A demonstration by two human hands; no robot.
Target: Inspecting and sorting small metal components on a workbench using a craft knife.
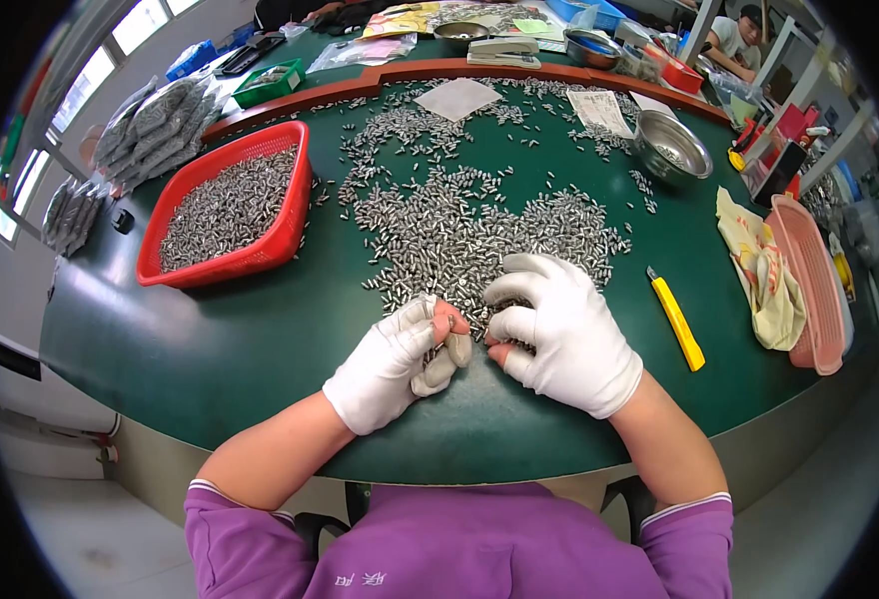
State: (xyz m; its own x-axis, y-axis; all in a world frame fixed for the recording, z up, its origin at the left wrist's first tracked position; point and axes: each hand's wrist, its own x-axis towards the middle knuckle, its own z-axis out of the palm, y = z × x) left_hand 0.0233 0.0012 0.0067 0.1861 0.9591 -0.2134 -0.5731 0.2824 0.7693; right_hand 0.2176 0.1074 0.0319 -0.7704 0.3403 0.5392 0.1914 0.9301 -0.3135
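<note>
Filling most of the view, a green bench (260,339) is seen from above, and a wide spread of small metal pins (459,225) is scattered over its middle. A red basket (295,205) is set at the left of the spread, and it is filled with a deep heap of the same pins. Clear bags (150,125) of pins are stacked beyond the basket. A pink tray (809,280) and a yellow cloth (759,275) are placed at the right edge, with a steel bowl (669,148) farther back. A yellow knife (676,317) is laid just right of the hands.

Both hands are gloved in white and are rested at the near edge of the spread. The left hand (392,364) is curled shut, and a few pins appear to be pinched between its bare fingertips (446,321). The right hand (559,334) is laid loosely bent on the pins, its fingers touching the pile; whether anything is gripped under it cannot be told.

Judging by the full basket, much has been gathered, yet a large quantity is left loose on the bench, so the work is judged well short of done.
</note>
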